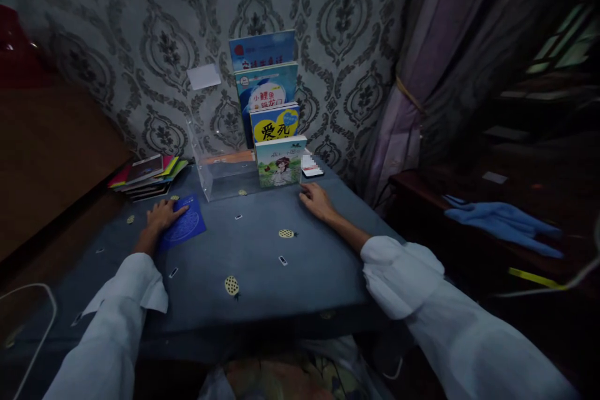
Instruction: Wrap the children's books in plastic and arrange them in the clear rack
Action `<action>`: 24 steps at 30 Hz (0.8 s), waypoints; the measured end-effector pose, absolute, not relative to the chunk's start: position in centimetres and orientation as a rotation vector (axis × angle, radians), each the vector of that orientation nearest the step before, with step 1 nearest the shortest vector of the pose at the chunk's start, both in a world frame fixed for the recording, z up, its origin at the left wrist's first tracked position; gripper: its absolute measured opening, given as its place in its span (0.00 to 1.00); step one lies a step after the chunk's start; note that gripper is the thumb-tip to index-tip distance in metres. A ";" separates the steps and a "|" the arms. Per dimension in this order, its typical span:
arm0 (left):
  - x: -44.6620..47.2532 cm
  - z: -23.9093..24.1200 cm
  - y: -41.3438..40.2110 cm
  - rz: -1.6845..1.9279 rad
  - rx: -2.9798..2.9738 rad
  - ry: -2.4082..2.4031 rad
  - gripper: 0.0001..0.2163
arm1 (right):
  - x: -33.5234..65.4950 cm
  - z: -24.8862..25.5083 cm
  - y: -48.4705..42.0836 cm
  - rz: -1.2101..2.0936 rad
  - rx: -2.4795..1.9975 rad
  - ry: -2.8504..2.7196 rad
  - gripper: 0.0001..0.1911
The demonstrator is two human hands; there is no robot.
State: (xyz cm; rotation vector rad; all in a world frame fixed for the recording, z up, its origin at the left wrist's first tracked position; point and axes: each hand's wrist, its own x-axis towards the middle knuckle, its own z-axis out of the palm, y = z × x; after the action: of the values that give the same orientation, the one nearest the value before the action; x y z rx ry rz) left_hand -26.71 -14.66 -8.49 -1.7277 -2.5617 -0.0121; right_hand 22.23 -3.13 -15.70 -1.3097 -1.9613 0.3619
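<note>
My left hand [162,215] lies with its fingers out on a thin blue booklet [189,225] with a pale circular pattern, flat on the table. My right hand [317,200] is close to the lower right corner of a green-covered picture book [280,164]; whether a fingertip touches it I cannot tell. Its fingers are slightly bent, with nothing seen in them. That book stands upright in front of a yellow and blue book [275,123], a teal book [268,89] and a taller blue book [262,50]. They rise in steps at the right of a clear plastic rack [206,181].
A stack of books and papers [150,176] sits at the table's left back. Behind the front book's right side lies a phone-like thing [312,165]. The patterned tablecloth [253,244] reaches the wall. On the right, a blue cloth [501,222] rests on a dark surface beside the curtain [403,119].
</note>
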 end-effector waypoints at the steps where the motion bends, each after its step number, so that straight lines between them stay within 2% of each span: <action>1: -26.8 -8.4 -14.7 -0.009 -1.733 -2.564 0.35 | 22.2 -15.6 -3.2 0.357 -1.306 -1.960 0.16; 14: -25.6 -7.5 -17.2 -0.014 -1.978 -2.482 0.35 | 22.1 -15.4 -3.9 0.358 -1.242 -2.004 0.20; 24: -16.3 -8.2 -17.5 -0.032 -2.295 -2.275 0.28 | 21.8 -15.0 -4.6 0.328 -1.212 -2.075 0.19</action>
State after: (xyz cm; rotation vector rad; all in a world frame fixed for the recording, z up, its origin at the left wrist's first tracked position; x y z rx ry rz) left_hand -16.26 -17.53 -8.19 -2.2948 -2.2749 -0.0324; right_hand 21.84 -4.60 -15.00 -1.2121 -2.0753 0.3279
